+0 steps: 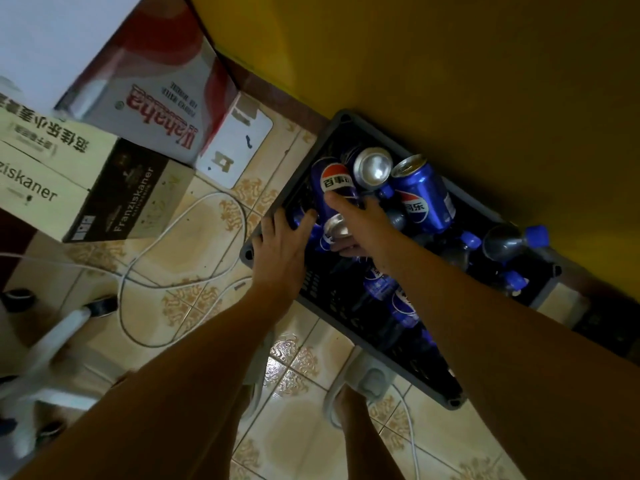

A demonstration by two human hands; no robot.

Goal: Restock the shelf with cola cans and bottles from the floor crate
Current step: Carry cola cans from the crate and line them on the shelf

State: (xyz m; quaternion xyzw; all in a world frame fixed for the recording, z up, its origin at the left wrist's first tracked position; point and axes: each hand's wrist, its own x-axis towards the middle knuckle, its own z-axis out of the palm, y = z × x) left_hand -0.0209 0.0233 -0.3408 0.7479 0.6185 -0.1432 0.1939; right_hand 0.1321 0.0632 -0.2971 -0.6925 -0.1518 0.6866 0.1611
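At frame centre, the right hand (pixel 360 220) clamps fingers around a rigid, smooth cola can (pixel 334 187) mid-body in the crate (pixel 247 254), while the left hand (pixel 280 244) reaches in, fingers apart.

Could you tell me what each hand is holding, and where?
The right hand grips a blue cola can around its side. The left hand reaches into the crate; its hold is unclear.

- Patterned beige floor tiles (pixel 194 237), dimly lit.
- Yellow wall (pixel 450 64) at far right.
- Stacked cardboard boxes (pixel 114 168) at far left.
- White cable (pixel 180 216) looping across the floor.
- Chair base (pixel 52 344) at near left.
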